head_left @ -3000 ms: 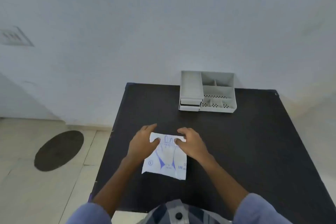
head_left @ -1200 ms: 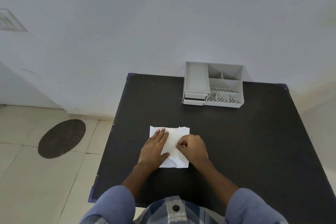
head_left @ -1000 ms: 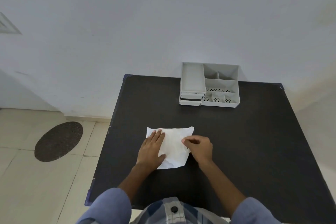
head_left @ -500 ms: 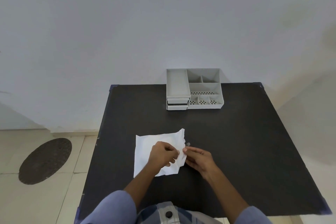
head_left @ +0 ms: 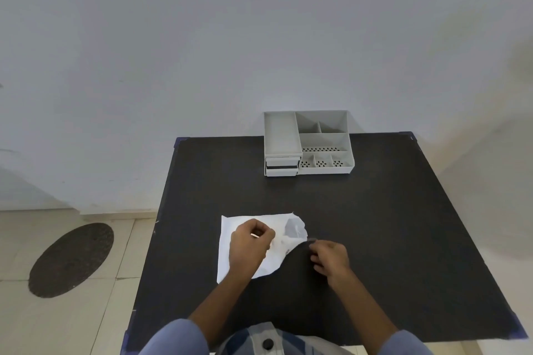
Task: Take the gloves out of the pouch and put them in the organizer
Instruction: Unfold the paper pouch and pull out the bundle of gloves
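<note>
Now the white paper pouch (head_left: 230, 242) lies on the black table (head_left: 375, 225), its right side torn open; the left hand (head_left: 249, 245) is curled, pinching it; the right hand (head_left: 328, 258) pinches something small just beside its torn edge; the grey organizer (head_left: 308, 143) stands well apart at the table's far edge.

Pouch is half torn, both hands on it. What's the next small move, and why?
Probably keep peeling: the left hand pins the pouch while the right hand pulls the flap farther right. The pouch is only partly open, no gloves show yet, and the organizer is empty.
</note>
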